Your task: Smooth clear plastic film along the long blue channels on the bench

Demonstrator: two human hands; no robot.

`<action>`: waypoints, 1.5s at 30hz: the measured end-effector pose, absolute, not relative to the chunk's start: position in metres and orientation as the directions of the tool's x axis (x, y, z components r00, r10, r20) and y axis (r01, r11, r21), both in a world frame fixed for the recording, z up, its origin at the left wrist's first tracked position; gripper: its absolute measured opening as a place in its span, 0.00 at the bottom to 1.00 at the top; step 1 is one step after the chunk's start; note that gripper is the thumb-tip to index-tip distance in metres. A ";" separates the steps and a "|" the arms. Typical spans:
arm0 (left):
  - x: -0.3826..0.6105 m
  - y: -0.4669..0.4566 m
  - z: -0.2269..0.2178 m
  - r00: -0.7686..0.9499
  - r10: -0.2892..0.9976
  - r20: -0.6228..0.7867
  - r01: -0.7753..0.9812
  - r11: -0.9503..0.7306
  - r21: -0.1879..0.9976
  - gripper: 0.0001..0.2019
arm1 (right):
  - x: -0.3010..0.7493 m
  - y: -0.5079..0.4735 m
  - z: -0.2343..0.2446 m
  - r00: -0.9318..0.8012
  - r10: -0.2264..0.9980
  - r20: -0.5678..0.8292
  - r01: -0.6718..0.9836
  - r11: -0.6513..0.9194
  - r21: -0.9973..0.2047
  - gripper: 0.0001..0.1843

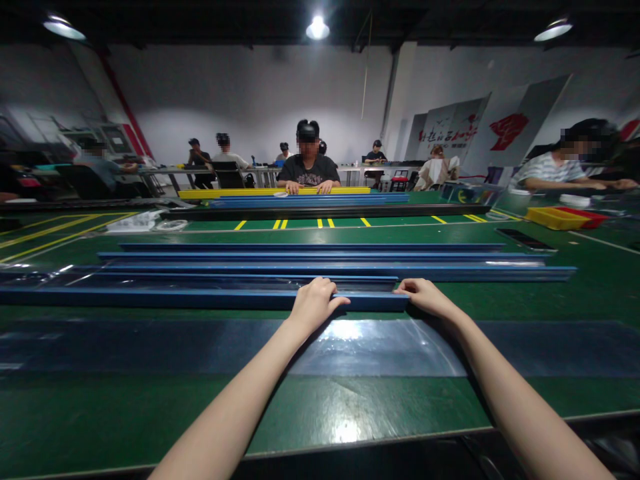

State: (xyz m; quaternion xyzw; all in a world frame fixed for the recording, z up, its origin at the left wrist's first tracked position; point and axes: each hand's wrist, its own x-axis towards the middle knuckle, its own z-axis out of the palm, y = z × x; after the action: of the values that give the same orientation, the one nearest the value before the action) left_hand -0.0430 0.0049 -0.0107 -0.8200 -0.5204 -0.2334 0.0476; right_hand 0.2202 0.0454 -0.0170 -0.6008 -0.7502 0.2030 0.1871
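A long blue channel-shaped strip (pixel 200 299) lies across the green table, its right end in front of me. My left hand (pixel 314 305) is wrapped over the front wall near that end, thumb outside and fingers reaching into the channel. At the end itself, my right hand (pixel 426 295) is closed in a pinch on the corner; its fingertips are partly hidden. Clear film shows inside the channel's left part. Closer to me, a wide clear plastic strip (pixel 385 353) lies flat beneath my forearms. Just behind the held channel are more blue strips (pixel 480 272).
A phone (pixel 525 240) lies at the right, near yellow and red trays (pixel 557 218). Across the table a person (pixel 309 170) has both hands on a yellow strip (pixel 225 194), behind a black strip (pixel 320 213). White parts (pixel 134 223) sit at the left. The table's front edge is near me.
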 end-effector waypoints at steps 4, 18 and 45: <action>-0.044 0.005 -0.012 0.374 0.812 0.448 0.868 -0.476 0.139 0.16 | 0.220 0.045 -0.016 -0.205 0.978 0.046 0.822 0.197 -0.535 0.13; -0.044 0.005 -0.011 0.371 0.824 0.427 0.884 -0.454 0.108 0.17 | 0.219 0.044 -0.018 -0.193 0.979 0.067 0.819 0.198 -0.539 0.13; -0.044 0.006 -0.019 0.521 0.741 0.424 0.834 -0.547 -0.068 0.17 | 0.225 0.054 -0.031 -0.167 0.982 0.092 0.722 0.185 -0.667 0.15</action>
State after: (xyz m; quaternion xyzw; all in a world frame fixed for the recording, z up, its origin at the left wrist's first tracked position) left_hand -0.0441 0.0056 -0.0189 -0.8618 -0.4570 -0.1756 0.1328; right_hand 0.2246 0.0536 -0.0313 -0.5889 -0.7231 0.2460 0.2641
